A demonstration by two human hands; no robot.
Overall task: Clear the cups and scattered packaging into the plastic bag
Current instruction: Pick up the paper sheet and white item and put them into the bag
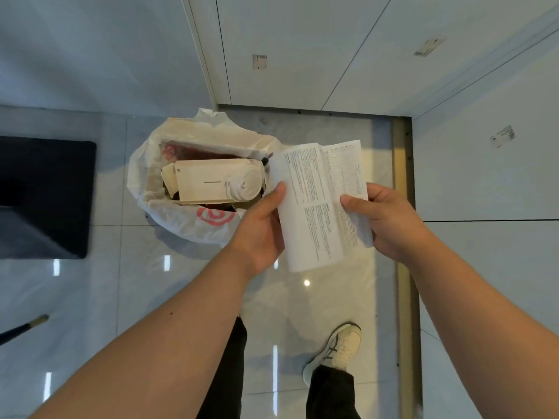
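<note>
Packaging paper, a folded printed sheet (320,204), is between our two hands, above the floor and just to the right of the bag. Nearest to us we see our own legs in dark trousers and one light sneaker (338,349) standing on the glossy tiled floor (145,267). At the low left a dark stick with a pale tip (27,326) lies over the tiles.

Our left hand (260,231) is closed on the left edge of the sheet, with the thumb on top of the paper. Our right hand (384,219) is closed on the right part of the sheet, the thumb pressing on the printed side. The sheet is half unfolded and carries small dense text that we cannot read.

Beyond the left hand the white plastic bag (169,216) with red print stands open on the floor. Inside it lies a beige cardboard box (202,181) on its side, and a white cup lid (245,186) rests against the right end of this box. More cardboard (211,134) fills the far part of the bag. The bag looks almost full.

To the left there is a dark mat (45,195). Farthest from us stand pale wall panels (287,40), with small labels (259,62) stuck on them.
</note>
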